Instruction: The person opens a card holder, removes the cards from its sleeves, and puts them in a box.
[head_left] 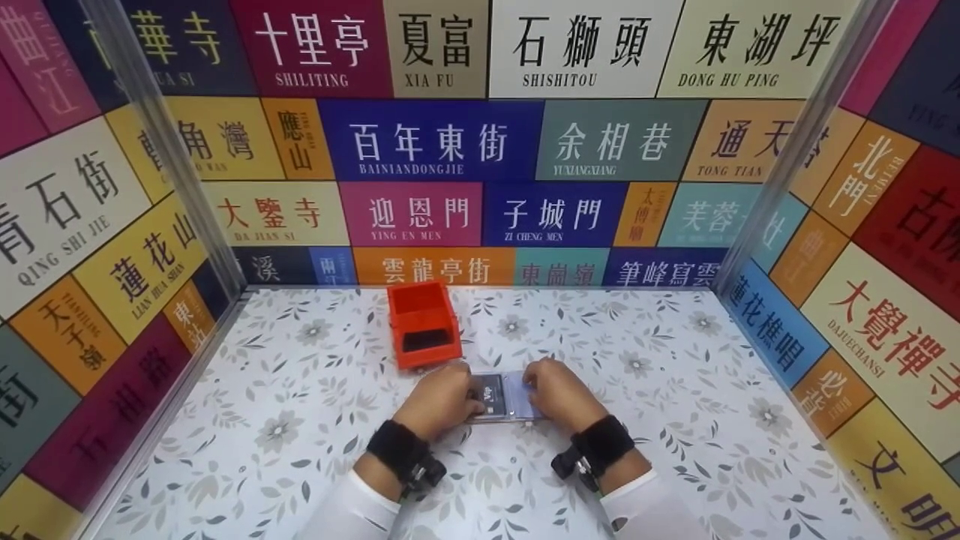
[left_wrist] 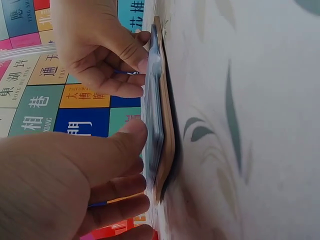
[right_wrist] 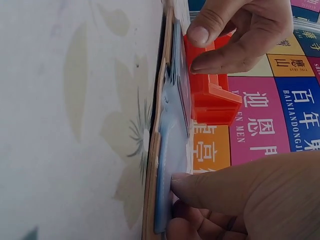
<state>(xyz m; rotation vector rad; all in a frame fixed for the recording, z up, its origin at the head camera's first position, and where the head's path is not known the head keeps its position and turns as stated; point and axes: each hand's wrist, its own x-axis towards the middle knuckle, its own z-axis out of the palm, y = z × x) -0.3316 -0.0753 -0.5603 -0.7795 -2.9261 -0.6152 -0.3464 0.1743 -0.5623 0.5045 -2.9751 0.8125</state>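
Observation:
A card holder (head_left: pixel 517 401) lies spread open on the table, with clear plastic sleeves (right_wrist: pixel 172 130) over a thin brown cover (left_wrist: pixel 167 120). A dark card (head_left: pixel 491 396) with pale marks shows in its left half. My left hand (head_left: pixel 444 399) is at the left edge, fingers loosely bent beside the sleeves without gripping them. At the right edge, my right hand (head_left: pixel 564 396) pinches a clear sleeve, its thumb (right_wrist: pixel 192 187) on the face of the plastic. The fingers behind that sleeve are partly hidden.
An orange-red plastic bin (head_left: pixel 424 330) stands just behind the card holder, left of centre. A floral cloth (head_left: pixel 300 465) covers the table. Panels printed with Chinese characters (head_left: pixel 431 142) enclose the back and both sides.

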